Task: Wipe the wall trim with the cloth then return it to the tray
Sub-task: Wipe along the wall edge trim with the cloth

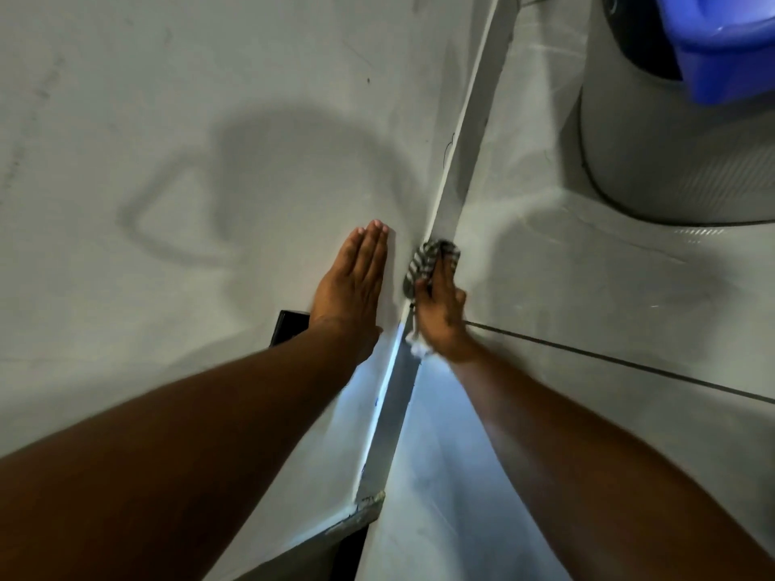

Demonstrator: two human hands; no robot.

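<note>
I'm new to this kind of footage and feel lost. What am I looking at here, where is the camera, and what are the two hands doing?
There is no machine: a camera worn on a person's head looks down at their bare arms. The left hand rests flat and open on the pale grey wall. The right hand presses a striped grey-and-white cloth against the narrow grey wall trim where wall meets floor. At upper right stands a white rounded appliance with a blue plastic container above it. No tray is visible.

Wall: pale grey (167, 119), scuffed, carrying a soft shadow.
Floor: glossy light tiles (566, 287) with a dark grout line (629, 362).
Far right: rounded white appliance (671, 153) (blue tub (721, 48) on top).
Light: bright bluish patch (440, 454) low down.
</note>
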